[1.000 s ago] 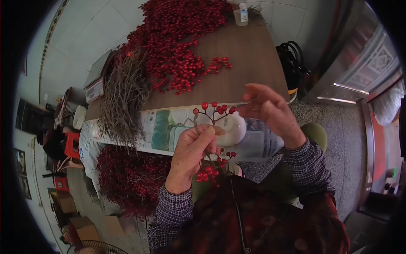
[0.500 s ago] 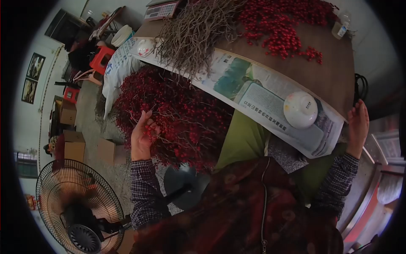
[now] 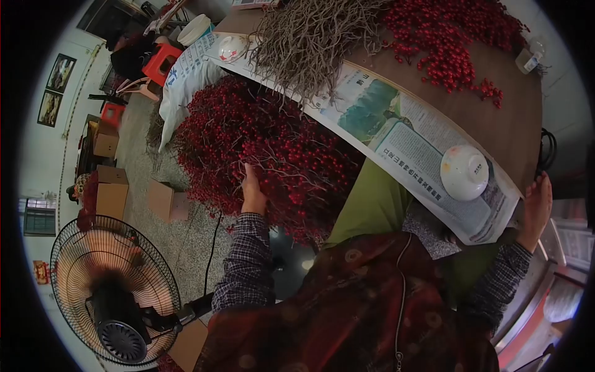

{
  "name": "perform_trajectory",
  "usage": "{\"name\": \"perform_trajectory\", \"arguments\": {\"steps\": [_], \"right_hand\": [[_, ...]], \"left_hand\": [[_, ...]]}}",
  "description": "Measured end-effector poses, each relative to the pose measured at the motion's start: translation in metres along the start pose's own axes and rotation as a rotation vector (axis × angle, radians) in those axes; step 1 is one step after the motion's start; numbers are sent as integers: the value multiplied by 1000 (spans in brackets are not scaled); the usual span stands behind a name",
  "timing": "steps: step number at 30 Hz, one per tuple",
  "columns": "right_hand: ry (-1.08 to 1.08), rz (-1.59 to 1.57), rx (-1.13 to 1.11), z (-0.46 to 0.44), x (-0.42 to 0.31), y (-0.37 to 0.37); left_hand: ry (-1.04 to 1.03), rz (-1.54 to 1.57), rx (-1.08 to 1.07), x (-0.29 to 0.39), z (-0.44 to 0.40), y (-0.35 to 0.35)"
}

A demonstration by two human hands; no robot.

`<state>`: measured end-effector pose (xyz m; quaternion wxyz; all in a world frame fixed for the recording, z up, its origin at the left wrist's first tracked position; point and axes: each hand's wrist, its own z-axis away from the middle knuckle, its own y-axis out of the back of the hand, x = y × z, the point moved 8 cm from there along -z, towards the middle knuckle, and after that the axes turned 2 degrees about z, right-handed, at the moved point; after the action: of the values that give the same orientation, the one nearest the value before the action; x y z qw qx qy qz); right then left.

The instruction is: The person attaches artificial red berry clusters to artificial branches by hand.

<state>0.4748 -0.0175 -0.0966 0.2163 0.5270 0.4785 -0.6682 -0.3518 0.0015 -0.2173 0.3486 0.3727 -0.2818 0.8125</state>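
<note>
My left hand (image 3: 253, 193) reaches into a large heap of red berry branches (image 3: 273, 146) beside the table. One digit points up along the stems, while the other fingers are hidden among the berries. At the table's right corner is my right hand (image 3: 538, 208), its fingers stretched out and holding nothing. Near it, an upside-down white bowl (image 3: 463, 172) rests on a printed newspaper sheet (image 3: 406, 149) along the table edge.
On the brown table (image 3: 502, 124) lie bare twigs (image 3: 316, 46), red berry sprigs (image 3: 443, 46) and a small bottle (image 3: 530, 59). A white sack (image 3: 186, 93) and a red stool (image 3: 162, 64) stand beyond the heap. A fan (image 3: 114, 285) stands at lower left, near cardboard boxes (image 3: 111, 197).
My left hand has moved right and deeper into the branches; its curled fingers showed before and are now mostly hidden. The view has shifted slightly. My right hand stays by the table corner.
</note>
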Motion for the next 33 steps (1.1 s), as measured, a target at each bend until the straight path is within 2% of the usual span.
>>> {"name": "perform_trajectory", "arguments": {"steps": [1, 3, 5, 7, 10, 13, 15, 16, 20, 22, 27, 29, 30, 31, 33], "right_hand": [[1, 0, -3, 0, -1, -1], [20, 1, 3, 5, -6, -7], [26, -8, 17, 8, -7, -10], [50, -35, 30, 8, -7, -12], [69, -46, 46, 8, -5, -10], [86, -53, -29, 12, -8, -18], [109, -85, 15, 18, -15, -30], [117, -91, 16, 18, -16, -30], [177, -117, 13, 20, -20, -32], [199, -125, 14, 24, -23, -36], [191, -219, 2, 33, -31, -42], [215, -250, 12, 37, -37, -45], [199, -279, -10, 38, -37, -47], [178, -308, -33, 39, -36, -49], [187, -291, -6, 41, -35, -48]], "left_hand": [[-1, 2, 1, -15, -10, 1], [-51, -274, 291, -28, -14, 7], [-53, -231, 269, -52, -38, -2], [-70, -190, 390, -66, -57, 6], [-35, -136, 389, -53, -37, -4], [4, -155, 335, -21, -5, -10], [58, -248, 384, -14, 7, -6], [46, -304, 334, -11, 16, -8], [27, -373, 284, -18, -3, 6], [-63, -550, 445, -9, 0, 13], [-220, -652, 521, 12, -20, 35], [-285, -751, 623, 29, -15, 30], [-373, -854, 673, 45, -5, 17], [-378, -858, 658, 49, 1, 4], [-655, -854, 498, 90, 62, -66]]}}
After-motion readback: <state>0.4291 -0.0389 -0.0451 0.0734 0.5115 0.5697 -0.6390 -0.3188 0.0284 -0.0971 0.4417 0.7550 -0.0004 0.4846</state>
